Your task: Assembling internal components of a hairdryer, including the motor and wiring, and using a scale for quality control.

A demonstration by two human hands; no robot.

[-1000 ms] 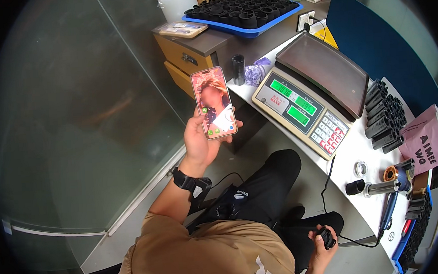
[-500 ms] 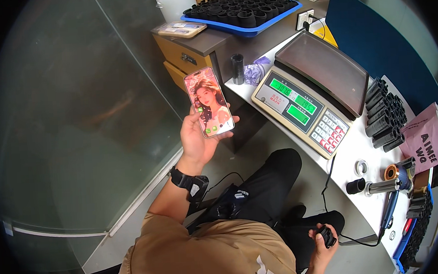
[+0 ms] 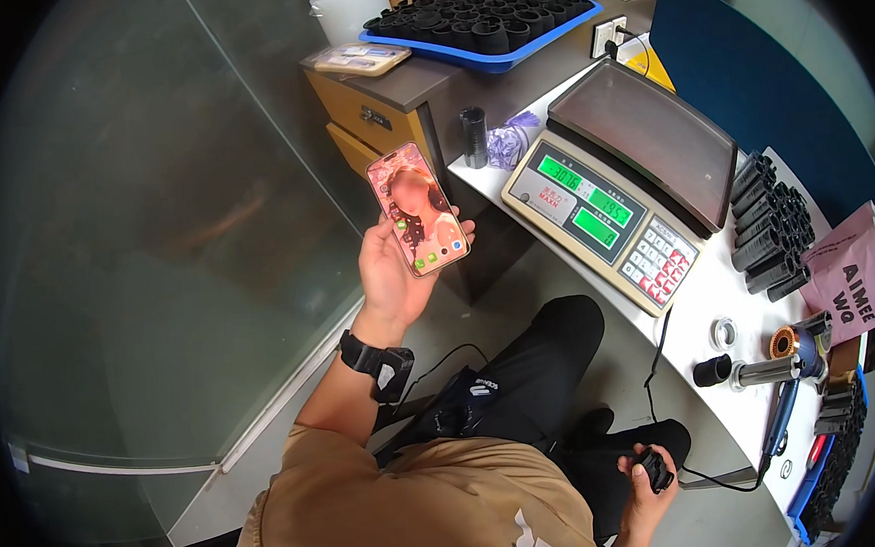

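Observation:
My left hand (image 3: pixel 394 281) is closed round a smartphone (image 3: pixel 427 236), held upright and tilted, its lit screen facing up with a pink portrait wallpaper and a few icons. The thumb lies along the phone's left edge and the fingertips show at its right edge. A black strap device (image 3: pixel 391 372) sits on the left wrist. Over by my right knee, my right hand (image 3: pixel 648 504) is wrapped round a small black object (image 3: pixel 657 469) whose kind I cannot make out. My dark-trousered legs (image 3: pixel 553 352) lie between the hands.
On the white desk stand a counting scale (image 3: pixel 594 214), a black cylinder (image 3: pixel 474 138) and stacked black tubes (image 3: pixel 770 223). A hair dryer (image 3: pixel 784 403) with a cord lies nearer. A blue tray (image 3: pixel 505 66) of black cups rests on the cabinet (image 3: pixel 378 117). A glass panel (image 3: pixel 155 241) is at left.
The phone in my left hand has dipped and turned slightly. My right hand stays almost still with the black object.

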